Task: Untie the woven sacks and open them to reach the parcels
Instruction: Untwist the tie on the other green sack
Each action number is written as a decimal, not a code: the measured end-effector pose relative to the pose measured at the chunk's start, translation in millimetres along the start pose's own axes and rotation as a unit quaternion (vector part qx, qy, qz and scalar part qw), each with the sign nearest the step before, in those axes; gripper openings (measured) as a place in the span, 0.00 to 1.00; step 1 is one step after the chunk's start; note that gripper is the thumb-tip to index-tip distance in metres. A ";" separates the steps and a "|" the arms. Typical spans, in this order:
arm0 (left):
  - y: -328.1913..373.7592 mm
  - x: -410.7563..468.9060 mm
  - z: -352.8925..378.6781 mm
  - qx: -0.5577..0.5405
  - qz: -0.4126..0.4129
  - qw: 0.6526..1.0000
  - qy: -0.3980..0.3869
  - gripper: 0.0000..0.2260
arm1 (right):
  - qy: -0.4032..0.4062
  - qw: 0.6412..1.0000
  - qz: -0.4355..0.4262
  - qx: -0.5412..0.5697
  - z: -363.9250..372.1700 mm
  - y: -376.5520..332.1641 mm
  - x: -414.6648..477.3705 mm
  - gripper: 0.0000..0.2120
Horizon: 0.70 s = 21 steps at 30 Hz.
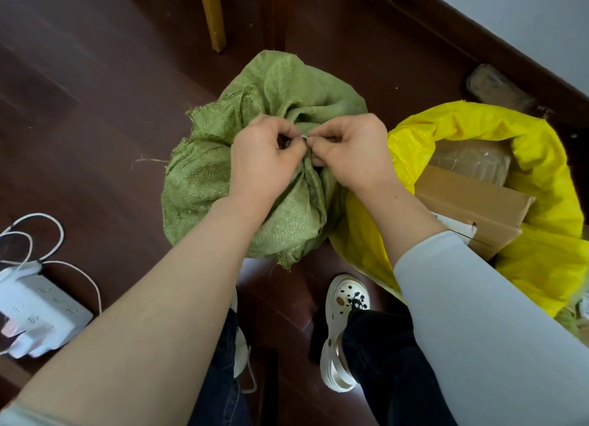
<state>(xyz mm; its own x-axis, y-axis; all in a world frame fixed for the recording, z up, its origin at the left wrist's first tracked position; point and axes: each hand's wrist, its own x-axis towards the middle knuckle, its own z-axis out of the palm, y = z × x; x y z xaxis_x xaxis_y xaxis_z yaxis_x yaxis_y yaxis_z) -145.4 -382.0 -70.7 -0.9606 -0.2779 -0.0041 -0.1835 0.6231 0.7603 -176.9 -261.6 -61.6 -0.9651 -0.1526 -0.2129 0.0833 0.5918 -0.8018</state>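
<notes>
A green woven sack stands on the dark wood floor, its neck gathered and bunched at the top. A thin pale tie shows at the neck between my fingertips. My left hand pinches the tie from the left, and my right hand pinches it from the right. Both hands rest on the gathered fabric. To the right, touching the green sack, stands a yellow woven sack with its mouth open. Inside it lie a cardboard box and a tape-wrapped brown parcel.
A white power strip with white cables lies on the floor at the left. A wooden furniture leg stands behind the green sack. A wrapped brown parcel lies by the wall at the right. My feet in white clogs stand below the sacks.
</notes>
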 end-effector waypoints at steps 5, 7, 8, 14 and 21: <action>2.7 5.2 -5.3 -0.028 0.045 0.997 -0.056 0.08 | 0.005 1.000 0.003 0.009 -3.2 1.2 2.1 0.05; 4.8 5.1 -6.8 0.003 0.066 0.995 -0.069 0.08 | 0.011 0.999 -0.034 -0.041 -1.0 1.2 1.2 0.06; 5.1 4.5 -6.4 0.023 0.068 0.995 -0.065 0.08 | 0.012 0.997 -0.048 -0.067 0.5 1.3 0.7 0.07; 9.5 -1.4 -2.7 0.045 0.039 0.998 -0.023 0.08 | 0.038 0.995 -0.049 -0.072 3.8 -1.3 0.0 0.08; 5.4 4.6 -4.3 0.039 0.076 0.993 -0.086 0.12 | 0.018 0.989 -0.072 -0.128 -0.1 -7.4 -2.9 0.09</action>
<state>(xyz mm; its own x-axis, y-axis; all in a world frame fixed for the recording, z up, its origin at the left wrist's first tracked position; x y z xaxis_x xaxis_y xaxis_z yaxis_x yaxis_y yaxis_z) -150.0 -383.0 -63.8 -0.9986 -0.0515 -0.0080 -0.0420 0.7051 0.7078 -174.7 -265.4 -55.0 -0.9710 -0.2243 -0.0822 -0.1172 0.7472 -0.6542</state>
